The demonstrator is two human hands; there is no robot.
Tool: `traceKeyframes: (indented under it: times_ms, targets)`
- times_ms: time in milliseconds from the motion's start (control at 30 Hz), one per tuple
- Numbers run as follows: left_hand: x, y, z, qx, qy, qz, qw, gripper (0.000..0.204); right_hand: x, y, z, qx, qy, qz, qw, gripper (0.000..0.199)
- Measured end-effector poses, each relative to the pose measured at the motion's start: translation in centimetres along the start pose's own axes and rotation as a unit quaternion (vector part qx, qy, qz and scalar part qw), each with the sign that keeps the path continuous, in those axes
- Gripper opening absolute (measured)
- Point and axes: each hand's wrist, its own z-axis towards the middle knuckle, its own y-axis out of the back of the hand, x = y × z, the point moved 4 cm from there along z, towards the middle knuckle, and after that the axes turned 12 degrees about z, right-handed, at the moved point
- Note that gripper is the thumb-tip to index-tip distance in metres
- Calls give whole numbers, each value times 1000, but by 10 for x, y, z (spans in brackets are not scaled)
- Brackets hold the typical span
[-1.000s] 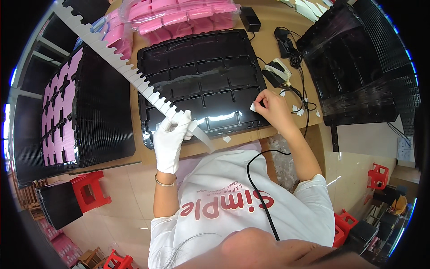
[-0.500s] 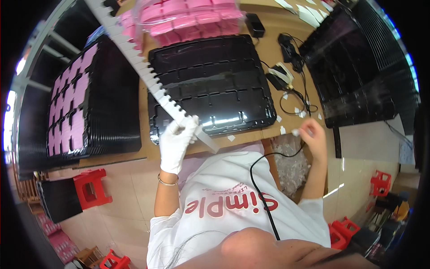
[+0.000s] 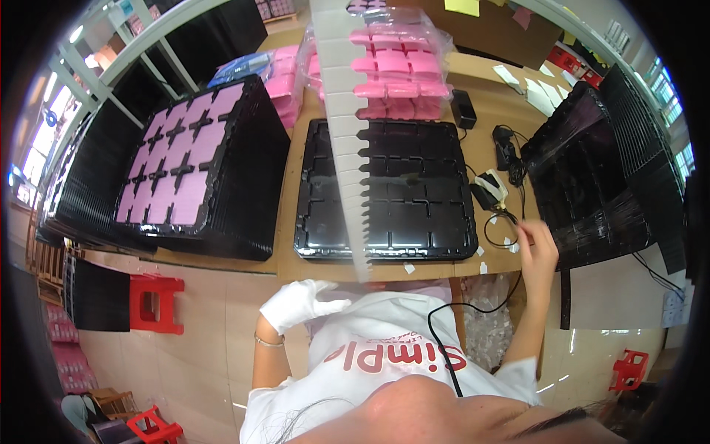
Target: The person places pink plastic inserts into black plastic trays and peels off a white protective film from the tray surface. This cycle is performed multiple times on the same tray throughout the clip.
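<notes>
My left hand (image 3: pixel 302 305), in a white glove, is off the table's near edge, thumb and fingers apart with nothing between them. Just beyond its fingertips is the lower end of a long white strip (image 3: pixel 344 148) with a notched right edge. The strip runs upright across the view in front of a black plastic tray (image 3: pixel 414 174); what bears it does not show. My bare right hand (image 3: pixel 540 255) is at the table's right side beside a black cable (image 3: pixel 494 240). Its thumb and fingers are pinched together, and what they hold, if anything, is hidden.
Stacked black trays with pink pads (image 3: pixel 166 155) stand left, more black trays (image 3: pixel 584 177) right. Bagged pink pieces (image 3: pixel 403 66) lie behind the middle tray. A black adapter (image 3: pixel 464 109) and white scraps (image 3: pixel 409 268) are on the table (image 3: pixel 288 222). Red stools (image 3: pixel 157 303) stand below.
My left hand has let go of the strip and drawn back toward me. The strip has swung from slanted to nearly upright. My right hand is nearer the cable; the whole view has shifted.
</notes>
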Motion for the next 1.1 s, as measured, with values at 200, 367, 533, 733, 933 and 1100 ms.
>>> traceKeyframes:
  times_ms: [200, 367, 533, 733, 933, 1100]
  targets:
    - [29, 74, 1, -258, 50, -4, 965, 15, 41, -133, 218, 88, 293, 69, 950, 11]
    - [-15, 134, 119, -465, -48, -52, 882, 15, -7, -253, 341, 156, 252, 36, 954, 21]
    - [-24, 179, 266, -597, -149, 150, 774, 38, -12, -307, 346, 266, 264, -51, 926, 36]
    - [-11, 166, 331, -374, -74, 305, 873, 27, -15, -300, 349, 323, 180, -33, 929, 23]
    - [3, 154, 335, -358, -89, 220, 903, 23, -12, -293, 365, 402, 33, 29, 915, 16]
    - [3, 153, 330, -344, -93, 198, 913, 28, -23, -306, 382, 408, 75, -24, 910, 18]
